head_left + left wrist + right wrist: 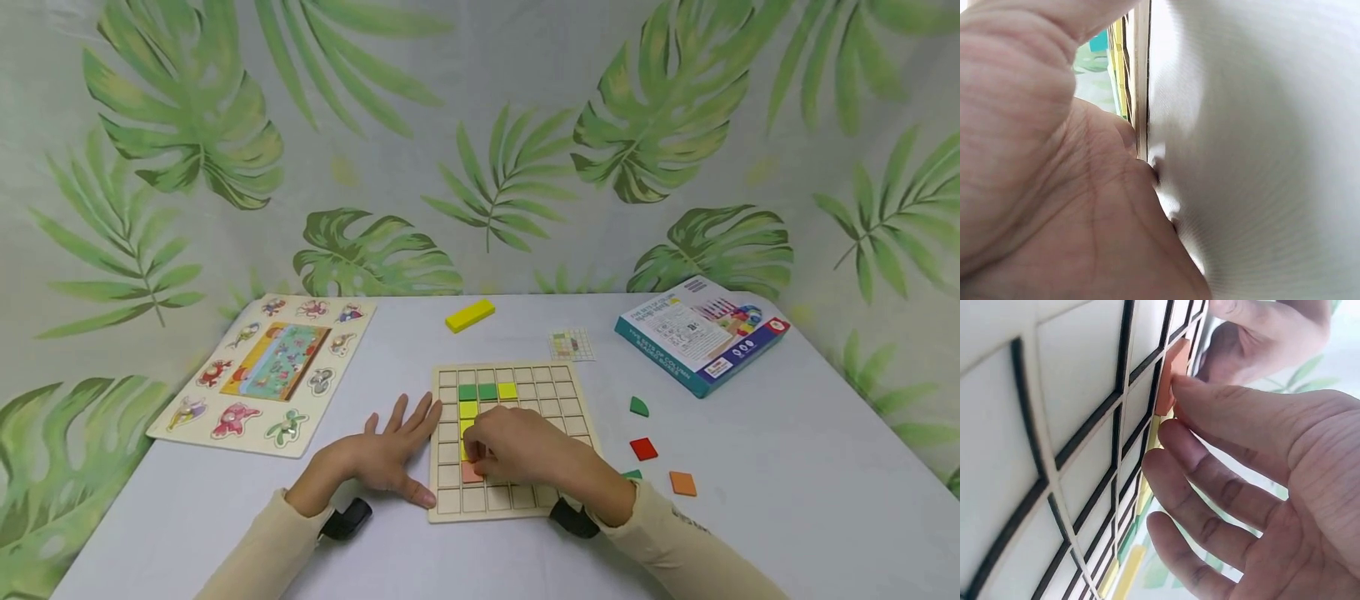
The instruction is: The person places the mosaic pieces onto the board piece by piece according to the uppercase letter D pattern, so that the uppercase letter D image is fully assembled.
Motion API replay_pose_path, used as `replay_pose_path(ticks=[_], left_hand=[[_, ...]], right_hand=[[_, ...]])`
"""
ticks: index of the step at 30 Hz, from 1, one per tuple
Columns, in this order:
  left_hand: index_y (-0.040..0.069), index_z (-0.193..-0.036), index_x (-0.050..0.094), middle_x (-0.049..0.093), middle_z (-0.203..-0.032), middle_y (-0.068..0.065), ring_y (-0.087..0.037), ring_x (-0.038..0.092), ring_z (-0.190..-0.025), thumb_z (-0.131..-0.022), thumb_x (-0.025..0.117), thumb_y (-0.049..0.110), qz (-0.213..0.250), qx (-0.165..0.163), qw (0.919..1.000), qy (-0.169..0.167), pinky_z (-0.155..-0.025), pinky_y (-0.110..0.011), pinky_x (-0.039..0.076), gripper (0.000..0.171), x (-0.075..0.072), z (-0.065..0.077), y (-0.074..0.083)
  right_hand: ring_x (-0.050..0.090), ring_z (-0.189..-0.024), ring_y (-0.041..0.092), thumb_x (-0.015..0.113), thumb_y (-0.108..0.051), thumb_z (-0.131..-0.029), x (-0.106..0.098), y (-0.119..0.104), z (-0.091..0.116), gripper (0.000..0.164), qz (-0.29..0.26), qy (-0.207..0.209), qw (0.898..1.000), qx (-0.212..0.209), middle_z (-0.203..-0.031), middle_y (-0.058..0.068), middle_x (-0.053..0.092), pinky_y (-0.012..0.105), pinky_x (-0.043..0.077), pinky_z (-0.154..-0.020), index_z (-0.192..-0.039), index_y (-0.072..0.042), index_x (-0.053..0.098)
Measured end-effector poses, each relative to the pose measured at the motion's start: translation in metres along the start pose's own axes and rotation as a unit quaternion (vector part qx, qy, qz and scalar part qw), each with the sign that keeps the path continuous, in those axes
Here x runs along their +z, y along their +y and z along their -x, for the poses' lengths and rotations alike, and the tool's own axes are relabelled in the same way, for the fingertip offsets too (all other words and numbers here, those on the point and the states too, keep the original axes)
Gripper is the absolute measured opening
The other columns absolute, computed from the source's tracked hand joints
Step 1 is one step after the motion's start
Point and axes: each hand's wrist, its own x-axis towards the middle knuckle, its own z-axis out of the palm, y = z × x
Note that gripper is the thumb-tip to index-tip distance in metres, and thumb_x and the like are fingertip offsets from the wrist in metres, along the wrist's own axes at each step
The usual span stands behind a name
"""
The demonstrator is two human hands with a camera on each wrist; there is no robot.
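Counter point(397, 350): white covering, carries all items noted below.

Grid board point(474, 500): pale wood, flat on the counter, seven cells by seven. It should stay firm against sideways push during seating.

Left hand point(393, 457): released, fingers spread and straight, fingertips at the board's left edge. Judged a useful brace; light, steady contact is sufficient.

Right hand point(517, 442): grasping the salmon tile, thumb on its face, forefinger mostly hidden behind; the other three fingers are bent and free. Recommend those three are kept clear of neighbouring cells so that no placed piece is knocked.

Pattern card point(572, 344): lies just beyond the board's far right corner. Its print is too small to read here; colour and cell merit a check against it before release.

Placed squares: two green tiles point(487, 391) and one yellow along the second row; three more yellow tiles point(468, 409) run down the second column.

Salmon tile point(471, 472): in the second column, sixth row, directly below the yellow run. In the right wrist view an edge appears to stand proud; full seating cannot be confirmed. Advise aligning its sides with the grooves, then pressing at the centre, not a corner.
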Motion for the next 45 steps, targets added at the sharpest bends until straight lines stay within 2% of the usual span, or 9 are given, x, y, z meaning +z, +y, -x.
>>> replay_pose_path(ticks=[7,24,29,35,40,45], left_hand=[[0.009,-0.162,-0.003,-0.014,-0.169,-0.012,-0.042,-0.019,-0.152,-0.078,0.079,0.056,0.003,0.003,1.0,0.002,-0.114,-0.074,-0.003,0.126,0.0,0.001,0.001],[0.01,-0.162,-0.003,-0.014,-0.168,-0.012,-0.042,-0.019,-0.152,-0.078,0.079,0.056,0.007,0.008,0.9999,-0.001,-0.114,-0.074,-0.003,0.126,0.001,0.0,0.004],[0.009,-0.161,-0.003,-0.015,-0.168,-0.013,-0.043,-0.02,-0.151,-0.079,0.079,0.055,0.008,0.009,0.9999,0.0,-0.113,-0.075,-0.004,0.125,0.002,0.001,0.002],[0.008,-0.161,-0.002,-0.014,-0.168,-0.014,-0.044,-0.021,-0.151,-0.078,0.08,0.053,0.013,0.014,0.9998,0.004,-0.112,-0.075,-0.006,0.125,0.0,0.003,0.002],[0.009,-0.162,-0.002,-0.015,-0.168,-0.012,-0.042,-0.021,-0.151,-0.078,0.08,0.054,0.011,0.007,0.9999,0.0,-0.113,-0.075,-0.006,0.126,0.0,0.002,0.002],[0.009,-0.162,-0.002,-0.016,-0.168,-0.012,-0.042,-0.021,-0.151,-0.078,0.08,0.054,0.009,0.004,1.0,0.0,-0.113,-0.074,-0.005,0.126,0.001,0.001,0.001]], right_hand=[[0.053,-0.073,0.0,0.083,-0.031,-0.083,0.0,-0.002,0.003,0.016,0.018,-0.008,1.0,-0.008,-0.083,-0.011,0.064,0.019,0.048,-0.066,-0.084,-0.02,0.072],[0.053,-0.072,0.002,0.085,-0.039,-0.079,0.0,0.002,0.007,0.028,0.034,-0.007,0.999,-0.004,-0.085,-0.009,0.064,0.021,0.048,-0.066,-0.089,-0.017,0.071],[0.053,-0.074,0.003,0.083,-0.037,-0.082,-0.007,0.003,0.014,0.025,0.035,-0.014,0.999,0.003,-0.085,-0.01,0.064,0.023,0.049,-0.069,-0.092,-0.018,0.07],[0.053,-0.077,0.004,0.082,-0.033,-0.083,-0.019,0.02,0.041,0.022,0.005,-0.019,0.999,0.028,-0.088,-0.01,0.063,0.025,0.049,-0.071,-0.094,-0.02,0.069],[0.056,-0.082,0.006,0.08,-0.034,-0.085,-0.024,0.049,0.073,0.02,-0.043,-0.024,0.998,0.049,-0.092,-0.012,0.063,0.025,0.05,-0.073,-0.098,-0.022,0.069],[0.058,-0.088,0.006,0.079,-0.034,-0.087,-0.031,0.082,0.106,0.023,-0.078,-0.022,0.996,0.049,-0.098,-0.012,0.064,0.026,0.05,-0.076,-0.104,-0.023,0.068]])
